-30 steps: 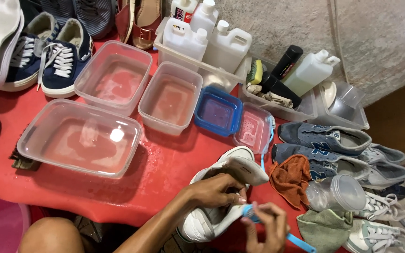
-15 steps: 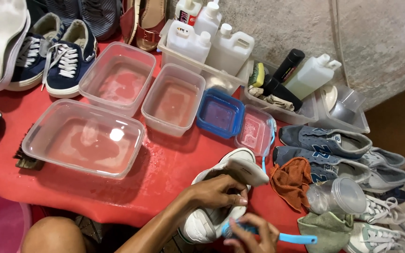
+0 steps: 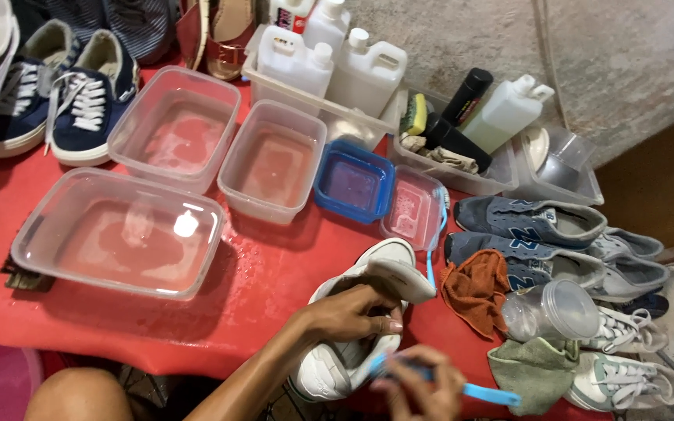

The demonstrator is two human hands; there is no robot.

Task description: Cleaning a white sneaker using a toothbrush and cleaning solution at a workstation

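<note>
At six o'clock, nearest the camera, the right hand (image 3: 423,386) is closed in a pinch around the handle of a light blue toothbrush (image 3: 462,387), whose handle runs out toward four o'clock while its head touches the side of a white sneaker (image 3: 360,327). Just above it the left hand (image 3: 352,312) is curled over the sneaker's opening, fingers gripping the upper and tongue, holding the shoe on the near edge of the red desk (image 3: 251,288). At four o'clock lie a green cloth (image 3: 536,370), a clear plastic jar (image 3: 551,310) on its side and an orange cloth (image 3: 476,284), with grey sneakers (image 3: 540,230) beyond them at three o'clock. At nine o'clock sits a large clear tub (image 3: 118,234) of water; farther back stand two more clear tubs (image 3: 220,152), a blue tub (image 3: 352,183) and a small pink-tinted one (image 3: 409,209). At twelve o'clock a tray (image 3: 317,105) holds white plastic jugs (image 3: 329,66), and at ten o'clock navy sneakers (image 3: 64,93) rest near the far edge.
</note>
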